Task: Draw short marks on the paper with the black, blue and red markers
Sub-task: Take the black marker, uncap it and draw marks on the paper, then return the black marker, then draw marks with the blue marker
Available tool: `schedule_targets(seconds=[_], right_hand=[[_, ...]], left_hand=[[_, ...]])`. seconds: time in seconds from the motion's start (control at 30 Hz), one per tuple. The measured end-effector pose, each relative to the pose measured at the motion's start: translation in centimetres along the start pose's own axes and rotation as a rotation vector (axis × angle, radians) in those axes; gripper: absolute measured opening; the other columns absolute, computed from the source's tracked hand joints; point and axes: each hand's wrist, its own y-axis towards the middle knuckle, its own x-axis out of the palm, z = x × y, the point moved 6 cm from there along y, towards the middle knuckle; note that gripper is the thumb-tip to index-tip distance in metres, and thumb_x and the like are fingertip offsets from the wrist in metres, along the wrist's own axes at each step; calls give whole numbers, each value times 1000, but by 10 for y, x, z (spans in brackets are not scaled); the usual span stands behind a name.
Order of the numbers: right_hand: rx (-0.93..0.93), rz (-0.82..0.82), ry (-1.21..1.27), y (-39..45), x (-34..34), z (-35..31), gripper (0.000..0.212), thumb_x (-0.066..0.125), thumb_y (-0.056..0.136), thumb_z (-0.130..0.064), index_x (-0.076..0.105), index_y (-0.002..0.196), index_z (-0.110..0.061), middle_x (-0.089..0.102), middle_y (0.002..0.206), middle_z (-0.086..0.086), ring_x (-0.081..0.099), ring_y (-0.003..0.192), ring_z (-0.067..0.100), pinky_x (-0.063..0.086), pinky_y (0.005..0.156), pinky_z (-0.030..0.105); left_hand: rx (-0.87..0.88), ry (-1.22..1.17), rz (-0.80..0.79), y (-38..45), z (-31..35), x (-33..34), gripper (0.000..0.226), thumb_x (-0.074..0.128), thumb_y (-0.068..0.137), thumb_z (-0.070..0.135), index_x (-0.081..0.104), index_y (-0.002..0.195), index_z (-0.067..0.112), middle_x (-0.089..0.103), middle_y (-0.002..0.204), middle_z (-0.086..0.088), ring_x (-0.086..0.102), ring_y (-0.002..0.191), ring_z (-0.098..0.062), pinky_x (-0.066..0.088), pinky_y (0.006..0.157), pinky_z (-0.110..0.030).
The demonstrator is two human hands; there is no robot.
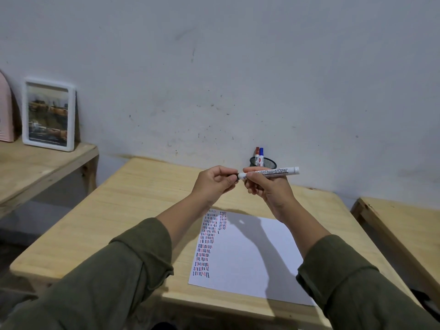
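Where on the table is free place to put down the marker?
Bare wood lies left of the paper up to the table edge, and between the paper's far edge and the mesh cup. The paper's right part is unmarked. It is crowded only at the cup.

The left hand (215, 181) covers the marker (269, 173) cap; a pink object (6, 110) at nine o'clock is cut by the edge; the mesh cup (269, 162) is half hidden

A pale wooden table (133, 225) is carrying a white sheet of paper (252, 256), lying flat near its front edge, and a black mesh cup (267, 162) is standing at the back edge against the wall.
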Motion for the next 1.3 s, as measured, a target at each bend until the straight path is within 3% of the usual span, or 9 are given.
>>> schedule_targets(seconds=[0.13,0.3,0.4,0.5,0.63,0.8,1.0,1.13,1.3], right_hand=[[-1,28,96,-6,0,-1,12,57,86,1,67,91,-2,63,63,6,55,56,16,47,55,22],[28,87,230,-16,5,4,13,55,89,-3,66,96,1,61,57,5,55,49,11,47,52,19],[38,110,269,-22,6,7,15,55,90,-5,64,99,2,61,56,3,55,48,11,48,52,19],[57,101,197,-26,5,6,20,56,90,-9,63,105,2,61,60,5,55,51,13,48,53,19],[98,12,182,-26,0,0,27,58,90,-21,60,116,-15,63,69,5,57,54,15,47,55,22],[147,30,356,-24,-24,-16,34,51,88,-39,67,98,-10,70,73,11,64,59,17,54,60,24],[211,-113,94,-13,-31,-11,5,53,92,-12,57,95,-12,68,82,14,65,63,17,52,58,24],[190,-150,-34,6,-42,-5,34,59,88,-5,49,118,-19,72,96,15,69,74,24,53,67,27],[98,-128,-196,44,-65,-13,88,61,85,4,20,136,-55,68,99,12,70,89,34,57,82,40]], left_hand=[[135,189,67,-8,10,3,23,65,83,1,67,78,24,68,81,-4,65,81,-16,54,86,-28],[325,461,187,-18,25,6,10,69,81,11,72,84,20,67,77,14,61,72,2,46,70,-10],[386,502,187,-21,26,6,10,69,81,9,73,88,15,67,76,15,61,70,7,48,73,-10],[312,460,122,-17,20,4,11,68,81,9,71,88,17,70,83,3,65,79,-8,50,79,-20],[220,317,81,-12,13,1,16,66,83,5,67,85,21,69,86,1,63,82,-8,50,82,-20],[139,100,113,7,15,-8,23,59,88,0,66,84,22,62,83,1,57,79,-9,50,87,-24],[128,37,7,37,38,22,21,51,93,1,67,94,15,64,86,-1,59,84,-9,51,89,-21],[160,194,-68,62,47,45,28,58,90,8,66,99,32,70,95,-2,65,93,-11,49,95,-27],[153,412,-51,94,43,65,40,57,92,21,51,131,27,69,108,4,61,82,8,41,79,-11]])
